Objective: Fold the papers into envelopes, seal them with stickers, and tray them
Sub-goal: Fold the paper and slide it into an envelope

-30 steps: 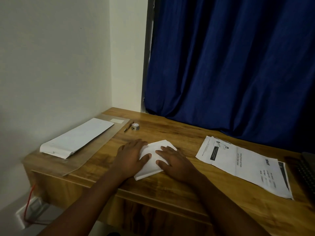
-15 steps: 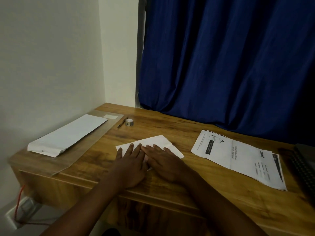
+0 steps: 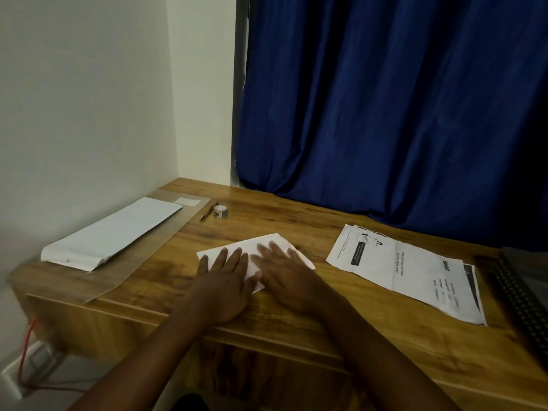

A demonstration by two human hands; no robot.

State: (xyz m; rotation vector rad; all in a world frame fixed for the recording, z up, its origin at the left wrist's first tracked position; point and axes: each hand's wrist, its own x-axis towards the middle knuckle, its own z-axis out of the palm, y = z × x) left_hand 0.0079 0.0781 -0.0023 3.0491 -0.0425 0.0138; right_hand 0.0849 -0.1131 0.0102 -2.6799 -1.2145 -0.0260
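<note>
- Both hands are now lying flat side by side on the folded white sheet [image 3: 268, 247]; a second ago they were cupped over a narrower, peaked bundle, and half a second ago the sheet was already spread wider on the desk [image 3: 311, 226].
- Left hand [image 3: 224, 280] is pressing palm-down on the sheet's left half, fingers straight and slightly spread, tips near the left corner.
- Right hand [image 3: 284, 271] is pressing palm-down on the right half, fingers straight and blurred, so probably sliding along a crease.
- Sheet is lying near the front edge of the desk, between the clear plastic tray [image 3: 142, 259] on the left and the stack of printed papers [image 3: 409, 271] on the right.
- Tray is already carrying one long white envelope [image 3: 109, 232].
- Roll of tape or stickers [image 3: 221, 211] and a pen [image 3: 208, 214] are sitting beyond the sheet, untouched, just right of the tray's far corner.
- Judgement: a fold is being flattened; the envelope is not yet closed. Sealing and traying remain, and more papers are waiting.
- Risk: the sheet may be slipping under the moving palm, skewing the crease.
</note>
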